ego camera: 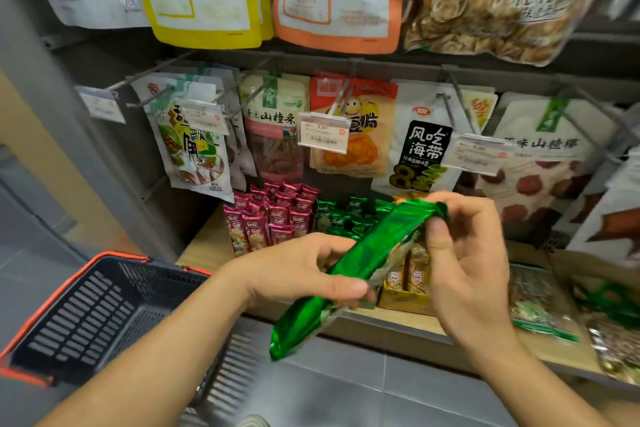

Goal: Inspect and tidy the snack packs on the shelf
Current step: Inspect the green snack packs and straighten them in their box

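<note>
Head view, green pack (372, 248) in left grip (304, 270), right grip (467, 274) — basket (86, 315) beside

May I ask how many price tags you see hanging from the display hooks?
4 price tags: one far left, one left of centre, one in the centre, one to the right. Others may be hidden beyond the right edge.
</note>
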Demonstrator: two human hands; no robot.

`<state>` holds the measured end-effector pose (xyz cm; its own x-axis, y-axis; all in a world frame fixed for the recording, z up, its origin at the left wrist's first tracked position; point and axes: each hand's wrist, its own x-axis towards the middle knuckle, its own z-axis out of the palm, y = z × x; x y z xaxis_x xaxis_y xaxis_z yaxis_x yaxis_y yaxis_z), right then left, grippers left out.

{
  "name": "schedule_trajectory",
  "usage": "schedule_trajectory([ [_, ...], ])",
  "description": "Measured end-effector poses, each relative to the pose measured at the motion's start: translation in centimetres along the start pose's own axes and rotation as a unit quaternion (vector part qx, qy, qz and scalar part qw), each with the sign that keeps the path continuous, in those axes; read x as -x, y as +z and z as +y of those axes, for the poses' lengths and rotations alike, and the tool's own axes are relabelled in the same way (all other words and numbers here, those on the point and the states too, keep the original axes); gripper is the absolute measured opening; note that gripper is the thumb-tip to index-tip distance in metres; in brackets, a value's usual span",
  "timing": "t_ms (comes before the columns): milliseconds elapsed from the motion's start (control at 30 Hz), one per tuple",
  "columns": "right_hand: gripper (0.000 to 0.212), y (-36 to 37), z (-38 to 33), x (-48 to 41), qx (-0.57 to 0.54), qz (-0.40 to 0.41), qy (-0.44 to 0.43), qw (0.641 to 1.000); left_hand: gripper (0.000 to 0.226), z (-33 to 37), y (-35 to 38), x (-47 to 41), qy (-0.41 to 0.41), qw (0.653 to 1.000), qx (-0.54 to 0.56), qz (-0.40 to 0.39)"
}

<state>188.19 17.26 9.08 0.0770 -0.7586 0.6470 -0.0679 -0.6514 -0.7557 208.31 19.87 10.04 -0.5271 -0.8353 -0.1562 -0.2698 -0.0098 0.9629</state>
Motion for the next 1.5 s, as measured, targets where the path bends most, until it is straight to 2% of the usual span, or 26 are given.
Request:
schedule_trajectory([
  [67,0.015,0.0,0.3,0.5,-0.079,-0.025,0.117,0.99,0.027,-0.3,1.2,-0.2,-0.007,0.997,0.056,0.048],
  [167,0.013,-0.4,0.7,0.7,-0.163,-0.059,0.214,0.961,0.025,-0.9,2.5,-0.8,-0.012,0.992,0.093,0.081],
  [200,0.022,-0.5,0.7,0.7,-0.196,-0.071,0.244,0.947,0.023,-1.0,2.8,-1.0,-0.001,0.99,0.105,0.091],
  [300,0.069,-0.4,0.7,1.2,-0.247,-0.124,0.349,0.896,0.029,-1.0,3.5,-2.0,0.029,0.971,0.18,0.152],
  [400,0.084,0.3,0.5,2.2,-0.153,-0.213,0.393,0.881,0.024,-0.7,3.9,-2.6,0.054,0.935,0.281,0.207],
  [500,0.067,1.0,0.4,3.2,-0.16,-0.25,0.384,0.874,0.017,-0.7,3.7,-2.7,0.064,0.924,0.282,0.25],
  [567,0.049,1.1,0.1,3.5,-0.134,-0.26,0.346,0.892,0.023,-0.7,3.2,-2.7,0.069,0.922,0.262,0.276],
  [633,0.042,0.8,0.1,3.5,-0.107,-0.273,0.327,0.899,0.031,-0.6,2.3,-2.5,0.081,0.91,0.264,0.309],
  [767,0.046,0.2,0.3,3.2,-0.114,-0.316,0.347,0.876,0.04,0.0,0.1,-1.6,0.106,0.881,0.282,0.366],
  [933,0.057,-0.4,0.9,3.0,-0.106,-0.345,0.376,0.854,0.031,0.1,0.0,-1.4,0.066,0.878,0.234,0.413],
  [1033,0.057,-0.5,0.9,3.1,-0.087,-0.348,0.378,0.854,0.027,0.0,-0.1,-1.2,0.057,0.875,0.225,0.424],
  [1167,0.054,-0.5,0.9,3.3,-0.052,-0.34,0.354,0.87,0.006,-0.2,-0.4,-1.1,0.058,0.878,0.194,0.433],
  [1300,0.039,-0.7,0.8,3.4,0.018,-0.327,0.312,0.892,0.022,-0.3,-0.6,-1.1,0.04,0.903,0.115,0.411],
  [1400,0.05,-0.9,0.8,3.5,0.147,-0.329,0.243,0.901,0.029,-0.2,-0.9,-1.2,0.019,0.911,0.007,0.412],
  [1500,0.06,-1.2,0.7,3.7,0.268,-0.33,0.187,0.886,0.036,-0.1,-1.4,-0.8,0.004,0.906,-0.137,0.4],
])
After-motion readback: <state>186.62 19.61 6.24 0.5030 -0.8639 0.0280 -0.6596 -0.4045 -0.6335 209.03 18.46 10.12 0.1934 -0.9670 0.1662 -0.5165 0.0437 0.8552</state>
